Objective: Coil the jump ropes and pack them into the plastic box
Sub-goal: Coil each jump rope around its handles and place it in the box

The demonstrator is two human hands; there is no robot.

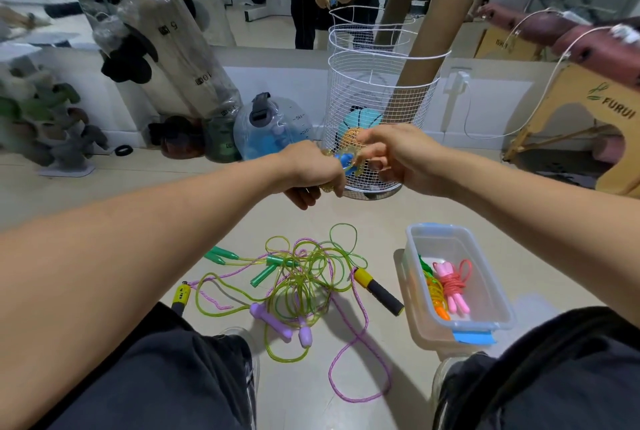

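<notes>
My left hand (308,171) and my right hand (394,159) are raised together and grip a coiled jump rope with blue handles (346,163) between them; most of it is hidden by the fingers. On the floor below lies a tangle of ropes: green rope with green handles (266,272), pink-purple rope with purple handles (277,320), and a rope with yellow-black handles (379,289). The clear plastic box (498,294) stands at the right, holding a coiled pink rope (453,286) and a coiled orange-green rope (434,291).
A white wire basket (377,90) with a ball and cardboard tubes stands behind my hands. A blue water bag (273,128), wrapped punching bags and a mirror line the back wall. A wooden stool (588,111) is at the right. My knees frame the bottom.
</notes>
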